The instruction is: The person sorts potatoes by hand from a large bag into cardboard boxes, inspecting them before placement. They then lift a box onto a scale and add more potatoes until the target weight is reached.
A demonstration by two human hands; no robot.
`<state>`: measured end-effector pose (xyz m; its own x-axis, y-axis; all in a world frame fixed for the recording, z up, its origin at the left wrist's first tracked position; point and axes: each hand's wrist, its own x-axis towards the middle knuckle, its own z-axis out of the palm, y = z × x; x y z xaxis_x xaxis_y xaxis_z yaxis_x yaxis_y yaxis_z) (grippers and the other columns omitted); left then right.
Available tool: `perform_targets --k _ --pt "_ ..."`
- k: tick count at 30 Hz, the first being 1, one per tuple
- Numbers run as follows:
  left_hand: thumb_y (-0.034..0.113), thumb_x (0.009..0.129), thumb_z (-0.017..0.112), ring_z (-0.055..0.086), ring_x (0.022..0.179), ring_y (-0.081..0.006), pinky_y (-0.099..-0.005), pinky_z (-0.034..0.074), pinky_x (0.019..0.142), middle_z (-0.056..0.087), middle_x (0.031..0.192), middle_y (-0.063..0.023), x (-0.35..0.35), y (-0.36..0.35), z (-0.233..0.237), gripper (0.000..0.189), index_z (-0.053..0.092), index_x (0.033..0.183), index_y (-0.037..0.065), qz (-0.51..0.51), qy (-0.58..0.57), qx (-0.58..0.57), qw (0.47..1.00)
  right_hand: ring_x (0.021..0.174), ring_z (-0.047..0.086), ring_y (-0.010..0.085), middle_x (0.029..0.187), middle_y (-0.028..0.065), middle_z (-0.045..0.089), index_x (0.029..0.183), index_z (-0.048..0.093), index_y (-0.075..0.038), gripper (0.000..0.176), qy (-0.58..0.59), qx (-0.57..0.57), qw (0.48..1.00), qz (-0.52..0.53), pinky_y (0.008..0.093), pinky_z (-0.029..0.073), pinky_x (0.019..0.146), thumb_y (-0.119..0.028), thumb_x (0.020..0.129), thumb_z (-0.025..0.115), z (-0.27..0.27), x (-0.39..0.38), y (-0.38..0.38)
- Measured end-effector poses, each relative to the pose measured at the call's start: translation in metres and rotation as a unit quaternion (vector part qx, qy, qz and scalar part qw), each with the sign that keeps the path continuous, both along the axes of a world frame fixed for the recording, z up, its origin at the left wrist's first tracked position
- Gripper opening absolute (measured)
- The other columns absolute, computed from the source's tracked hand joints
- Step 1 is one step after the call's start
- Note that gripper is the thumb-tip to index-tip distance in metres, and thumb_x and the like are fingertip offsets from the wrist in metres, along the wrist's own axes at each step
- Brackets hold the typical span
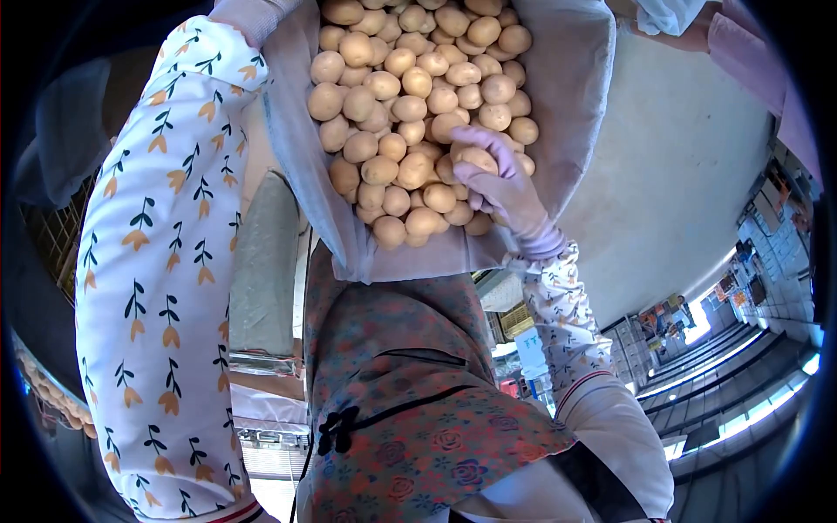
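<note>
Many round tan potatoes (410,109) fill a box lined with a pale translucent plastic sheet (575,96). My right hand (510,187), in a thin lilac glove, curls its thumb and fingers around one potato (478,160) at the near right part of the heap. Other potatoes lie right beside those fingers. At the upper left, my left hand (248,16) reaches past the top edge of the view beside the liner; only its gloved wrist area shows and its fingers are hidden.
Another person's pink sleeve (754,74) and forearm are at the upper right, near white plastic (667,13). A pale flat surface (671,166) extends right of the box. More potatoes (57,397) show at the far left edge. A grey-green padded shape (266,270) stands left of my apron.
</note>
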<state>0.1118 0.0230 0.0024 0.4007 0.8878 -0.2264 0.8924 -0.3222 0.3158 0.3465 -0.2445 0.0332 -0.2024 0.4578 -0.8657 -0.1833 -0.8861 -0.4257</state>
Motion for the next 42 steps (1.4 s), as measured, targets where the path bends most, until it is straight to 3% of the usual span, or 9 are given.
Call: perform_targets --k 12,17,23,25,27,33,37,40,42 --pt "0.052 0.08 0.075 0.072 0.071 -0.0242 -0.0337 0.053 0.067 0.073 0.079 -0.0113 0.004 -0.007 0.014 0.039 0.078 0.095 0.016 0.064 -0.166 -0.13 0.975 0.129 0.043 0.0172 0.141 0.0088 0.046 0.148 0.041 -0.003 0.072 0.113 0.173 0.978 0.012 0.0301 0.033 0.11 0.0 0.082 0.07 0.028 -0.03 -0.007" --pt "0.051 0.08 0.077 0.072 0.07 -0.0195 -0.0312 0.053 0.066 0.074 0.078 -0.0087 0.005 -0.009 0.008 0.039 0.078 0.098 0.017 0.113 -0.272 -0.224 0.929 0.102 0.054 0.0083 0.133 0.0045 0.052 0.143 0.047 -0.005 0.055 0.114 0.092 0.989 -0.033 0.021 0.045 0.084 -0.009 0.091 0.066 0.043 -0.026 -0.014" --pt "0.062 0.081 0.069 0.07 0.079 -0.0323 -0.0413 0.053 0.076 0.072 0.083 -0.0144 0.005 -0.012 0.011 0.047 0.077 0.096 0.018 -0.007 -0.026 -0.021 0.999 0.063 0.052 0.0022 0.097 -0.0006 0.064 0.121 0.06 -0.008 0.034 -0.039 -0.017 0.999 -0.025 0.0144 0.039 0.05 -0.036 0.105 0.047 0.015 -0.002 -0.082" --pt "0.057 0.081 0.07 0.05 0.129 -0.0359 -0.0485 0.035 0.108 0.056 0.139 -0.021 -0.008 -0.049 -0.013 0.068 0.059 0.136 0.017 -0.046 -0.053 0.254 0.965 0.058 0.052 0.0037 0.094 0.0029 0.065 0.114 0.061 -0.008 0.036 -0.099 -0.011 0.993 -0.07 0.0162 0.037 0.043 -0.039 0.106 0.046 -0.003 0.019 -0.102" --pt "0.03 0.084 0.075 0.066 0.09 -0.0351 -0.0433 0.052 0.08 0.068 0.099 -0.0153 0.005 -0.098 -0.004 0.044 0.064 0.12 0.008 -0.02 -0.193 0.418 0.887 0.059 0.053 0.0049 0.094 0.006 0.066 0.112 0.059 -0.008 0.033 -0.008 0.005 0.983 -0.185 0.0156 0.034 0.043 -0.036 0.107 0.044 -0.015 0.052 -0.109" --pt "0.024 0.083 0.061 0.062 0.098 -0.0272 -0.0452 0.048 0.081 0.06 0.114 -0.0116 0.016 -0.311 -0.02 0.048 0.054 0.128 0.011 0.027 0.037 -0.179 0.983 0.089 0.056 0.0098 0.118 0.0021 0.058 0.138 0.051 -0.011 0.046 0.059 0.039 0.981 -0.183 0.0218 0.045 0.068 -0.027 0.096 0.055 -0.005 0.055 -0.096" --pt "0.015 0.088 0.058 0.065 0.095 -0.0212 -0.0396 0.052 0.07 0.064 0.107 -0.0053 0.054 -0.306 -0.039 0.019 0.068 0.104 0.016 0.054 0.207 -0.09 0.973 0.09 0.056 0.0107 0.122 0.005 0.053 0.125 0.058 -0.004 0.033 0.057 0.184 0.981 0.032 0.0206 0.044 0.061 -0.023 0.102 0.043 -0.027 0.08 -0.117" --pt "0.017 0.091 0.056 0.064 0.104 -0.0226 -0.0409 0.051 0.074 0.063 0.113 -0.0056 0.073 -0.319 -0.027 0.022 0.068 0.109 0.018 0.095 0.214 -0.113 0.966 0.094 0.06 0.0133 0.116 0.0066 0.055 0.124 0.054 -0.004 0.031 -0.169 0.497 0.817 0.238 0.0236 0.049 0.061 -0.024 0.103 0.045 0.015 0.068 -0.097" --pt "0.02 0.092 0.055 0.062 0.107 -0.0237 -0.042 0.05 0.078 0.062 0.117 -0.0063 0.086 -0.342 -0.025 0.024 0.065 0.113 0.018 0.085 0.196 -0.122 0.969 0.099 0.062 0.0161 0.114 0.0072 0.057 0.126 0.052 -0.003 0.031 0.027 0.27 0.958 0.092 0.025 0.053 0.071 -0.022 0.102 0.05 0.024 0.073 -0.109"
